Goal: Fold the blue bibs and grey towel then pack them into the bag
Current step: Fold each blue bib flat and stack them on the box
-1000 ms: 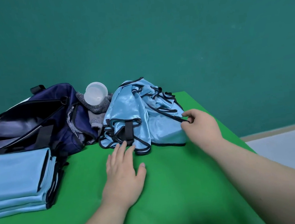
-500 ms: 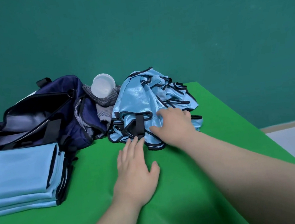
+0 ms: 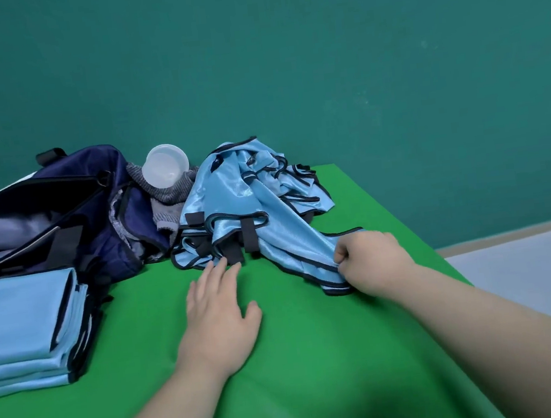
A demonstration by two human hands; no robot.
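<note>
A crumpled heap of light blue bibs (image 3: 245, 198) with black trim lies at the back of the green table (image 3: 284, 362). My right hand (image 3: 373, 263) grips one bib's edge and has it stretched toward me from the heap. My left hand (image 3: 217, 315) lies flat on the table, fingertips touching the heap's black straps. A stack of folded blue bibs (image 3: 23, 327) sits at the left. The navy bag (image 3: 48, 214) stands open behind the stack. A grey towel (image 3: 166, 200) is bunched between bag and heap.
A clear plastic cup (image 3: 165, 166) lies on its side on the grey towel. The table's right edge (image 3: 418, 237) drops to a pale floor. A teal wall stands right behind the table.
My right hand went from the heap's right side onto its middle, then closed on a bib and pulled it right and toward me. My left hand stayed put. The view shifted slightly.
</note>
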